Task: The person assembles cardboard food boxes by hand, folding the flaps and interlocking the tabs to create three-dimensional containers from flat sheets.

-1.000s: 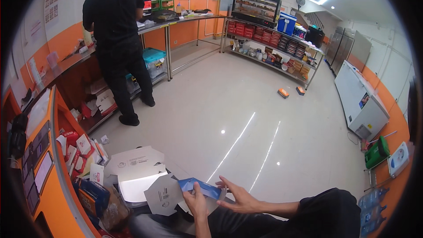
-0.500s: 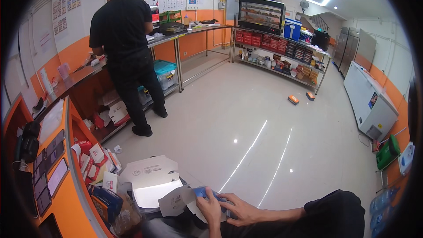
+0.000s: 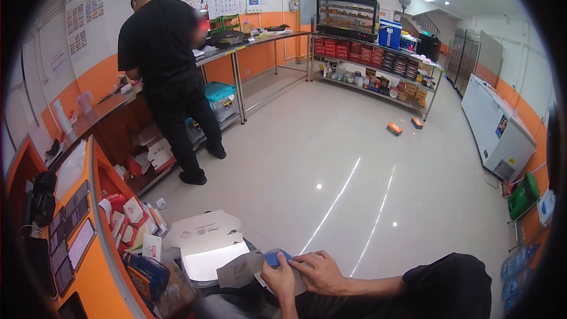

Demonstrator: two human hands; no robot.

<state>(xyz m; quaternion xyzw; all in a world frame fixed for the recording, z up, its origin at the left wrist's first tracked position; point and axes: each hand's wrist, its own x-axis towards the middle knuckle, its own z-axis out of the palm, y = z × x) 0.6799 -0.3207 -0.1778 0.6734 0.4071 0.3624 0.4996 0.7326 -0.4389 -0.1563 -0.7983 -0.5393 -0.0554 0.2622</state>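
Note:
Over my lap, my left hand (image 3: 280, 280) is closed on a small blue piece (image 3: 276, 258), its thumb lying across the front. The piece looks like card, but its exact kind cannot be told. My right hand (image 3: 319, 273) is beside it, with its fingertips pinched at the piece's right edge. Under and around both hands lies a partly folded grey-white carton (image 3: 235, 272), whose lower part my hands hide. Just left of it, a flattened-open cardboard food box (image 3: 207, 228) has its printed flap raised over a bright white sheet.
At left, an orange counter (image 3: 109, 283) carries several phones (image 3: 81, 242); small red and white boxes (image 3: 133, 210) fill its shelf. A person in black (image 3: 168, 53) stands at a steel worktable (image 3: 260, 39). Two orange boxes (image 3: 394, 129) lie on the floor. A white chest freezer (image 3: 493, 127) stands right.
The blue piece has tilted and shows a narrower face. My right hand has shifted slightly up and closer to my left. The view has moved a little; the other person stays at the worktable.

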